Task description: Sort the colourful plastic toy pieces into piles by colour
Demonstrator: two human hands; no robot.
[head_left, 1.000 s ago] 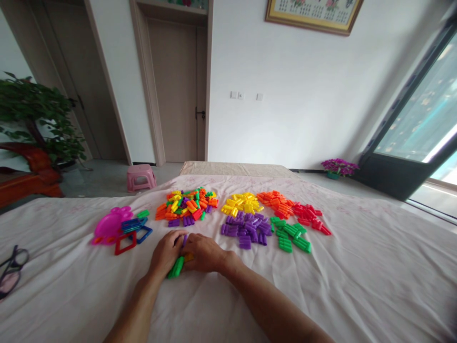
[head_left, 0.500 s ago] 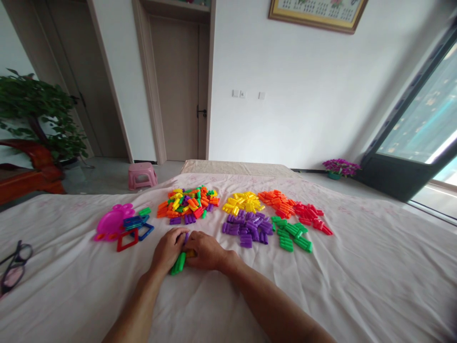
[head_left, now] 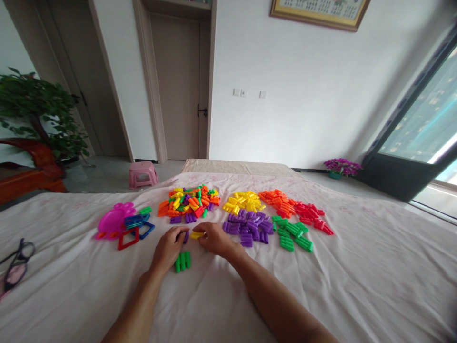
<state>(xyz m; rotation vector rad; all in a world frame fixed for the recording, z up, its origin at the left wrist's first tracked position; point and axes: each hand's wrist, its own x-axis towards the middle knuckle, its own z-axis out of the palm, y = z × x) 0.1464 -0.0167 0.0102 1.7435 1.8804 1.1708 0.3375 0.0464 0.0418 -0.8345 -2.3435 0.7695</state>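
My left hand pinches a purple plastic building piece at its fingertips. Opposite it, my right hand grips a yellow building piece, and a small gap separates the two pieces. A green building piece of joined tubes lies on the cloth just below the hands. Beyond them is a mixed pile of coloured pieces. To the right, pieces lie grouped by colour: yellow, purple, orange, green and red.
At the left on the cloth-covered table lie a magenta paw-shaped plate, blue frames, a red square frame and eyeglasses. A pink stool stands on the floor behind.
My hands have drawn apart, my right hand moving slightly up and right with the yellow piece. The green piece now lies on the cloth in fuller view.
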